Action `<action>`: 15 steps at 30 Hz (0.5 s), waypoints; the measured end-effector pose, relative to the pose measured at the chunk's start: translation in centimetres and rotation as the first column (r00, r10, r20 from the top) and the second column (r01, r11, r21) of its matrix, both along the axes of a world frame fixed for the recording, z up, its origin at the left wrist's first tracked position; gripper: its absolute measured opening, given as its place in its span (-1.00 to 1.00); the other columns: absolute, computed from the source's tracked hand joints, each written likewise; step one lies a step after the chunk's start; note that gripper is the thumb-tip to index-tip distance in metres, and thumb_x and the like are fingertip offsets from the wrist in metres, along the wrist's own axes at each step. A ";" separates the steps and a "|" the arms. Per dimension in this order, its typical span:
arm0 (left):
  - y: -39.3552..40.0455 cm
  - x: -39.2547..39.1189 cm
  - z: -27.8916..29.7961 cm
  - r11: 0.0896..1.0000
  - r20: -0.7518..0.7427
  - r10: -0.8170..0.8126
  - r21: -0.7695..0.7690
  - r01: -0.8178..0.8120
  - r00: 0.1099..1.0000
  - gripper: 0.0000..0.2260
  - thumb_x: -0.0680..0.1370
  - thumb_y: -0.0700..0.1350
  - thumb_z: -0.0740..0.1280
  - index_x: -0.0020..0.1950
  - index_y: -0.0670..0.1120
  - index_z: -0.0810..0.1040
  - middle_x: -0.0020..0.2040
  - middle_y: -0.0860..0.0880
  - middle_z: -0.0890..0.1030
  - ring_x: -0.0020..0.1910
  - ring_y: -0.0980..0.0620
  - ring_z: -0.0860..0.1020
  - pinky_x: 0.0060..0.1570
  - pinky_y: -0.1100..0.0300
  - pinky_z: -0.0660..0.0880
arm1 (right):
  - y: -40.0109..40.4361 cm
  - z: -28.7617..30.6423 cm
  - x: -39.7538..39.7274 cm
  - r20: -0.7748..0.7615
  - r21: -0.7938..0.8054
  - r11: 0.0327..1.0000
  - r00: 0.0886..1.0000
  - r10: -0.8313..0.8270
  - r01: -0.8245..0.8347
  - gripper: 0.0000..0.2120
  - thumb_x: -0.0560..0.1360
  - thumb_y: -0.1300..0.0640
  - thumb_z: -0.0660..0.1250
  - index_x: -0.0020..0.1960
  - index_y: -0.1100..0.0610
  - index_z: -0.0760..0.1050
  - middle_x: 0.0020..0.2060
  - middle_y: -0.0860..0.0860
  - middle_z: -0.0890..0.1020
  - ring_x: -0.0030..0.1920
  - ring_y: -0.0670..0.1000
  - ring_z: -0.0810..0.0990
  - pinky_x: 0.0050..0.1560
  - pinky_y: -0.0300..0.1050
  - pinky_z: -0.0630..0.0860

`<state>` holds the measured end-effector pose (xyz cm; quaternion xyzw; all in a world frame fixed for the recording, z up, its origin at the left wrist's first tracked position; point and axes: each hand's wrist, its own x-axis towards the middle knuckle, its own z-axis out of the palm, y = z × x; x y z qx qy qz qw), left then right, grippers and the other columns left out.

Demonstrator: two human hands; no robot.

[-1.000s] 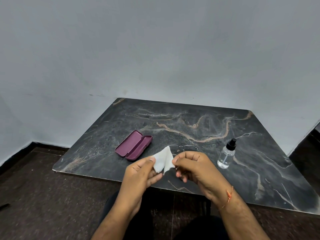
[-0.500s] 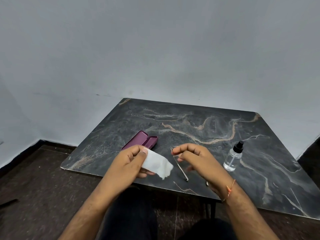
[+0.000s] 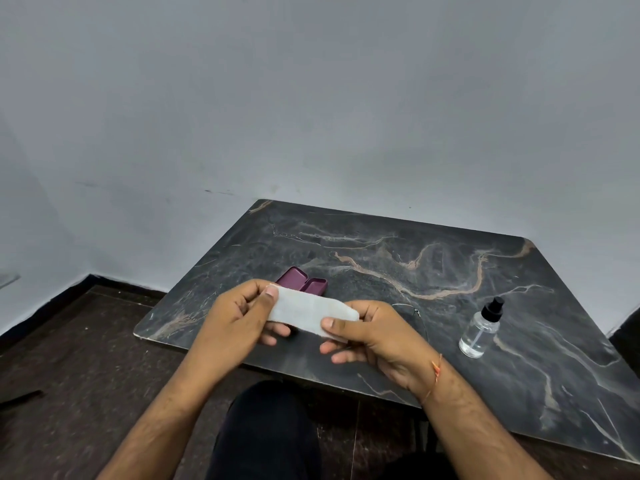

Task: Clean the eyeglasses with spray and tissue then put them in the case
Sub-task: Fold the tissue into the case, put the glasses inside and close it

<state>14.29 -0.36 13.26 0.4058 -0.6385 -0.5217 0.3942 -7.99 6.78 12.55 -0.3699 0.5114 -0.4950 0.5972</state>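
Fingers (image 3: pixel 272 295) of both hands pinching opposite tissue (image 3: pixel 310 311) ends, stretched flat for refolding; eyeglasses (image 3: pixel 414 311) parked on worktop (image 3: pixel 450 258).

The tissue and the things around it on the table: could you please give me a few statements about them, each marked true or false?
1. Both hands hold the tissue, the left hand at one end and the right hand at the other. True.
2. The maroon eyeglass case lies shut. False: it lies open on the marble table.
3. The spray bottle stands upright to the right of the hands. True.
4. The spray bottle has a white cap. False: its cap is black.
5. The eyeglasses lie inside the case. False: their thin frame shows on the table behind the right hand.
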 end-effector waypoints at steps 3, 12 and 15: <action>-0.6 -0.1 -1.7 0.996 -0.036 0.081 0.036 -0.079 0.996 -0.79 0.76 -0.14 0.29 0.11 -0.09 0.72 -0.12 -0.09 0.80 -0.21 -0.02 0.78 -0.28 0.21 0.70 | -1.1 0.0 -0.7 -0.004 0.028 0.998 0.999 -0.053 0.053 -0.78 0.53 0.29 0.51 0.16 0.31 0.67 -0.12 0.17 0.77 -0.25 0.03 0.76 -0.28 -0.19 0.72; -2.6 -1.9 -5.4 0.964 -0.134 0.233 0.165 -0.210 0.963 -0.90 0.71 -0.16 0.39 0.09 -0.07 0.72 -0.22 -0.06 0.78 -0.29 0.06 0.73 -0.29 0.26 0.68 | -6.5 0.9 -3.0 -0.194 0.097 0.990 0.978 -0.081 0.101 -0.80 0.56 0.30 0.49 0.18 0.30 0.68 -0.06 0.18 0.78 -0.30 0.00 0.75 -0.31 -0.21 0.71; -3.6 -2.4 -5.8 0.955 -0.128 0.250 0.195 -0.223 0.960 -0.92 0.70 -0.17 0.41 0.08 -0.07 0.71 -0.25 -0.07 0.77 -0.31 0.05 0.72 -0.32 0.27 0.66 | -8.4 1.5 -3.3 -0.239 0.143 0.987 0.970 -0.037 0.073 -0.83 0.58 0.18 0.50 0.13 0.22 0.71 -0.07 0.15 0.80 -0.28 0.02 0.75 -0.34 -0.21 0.69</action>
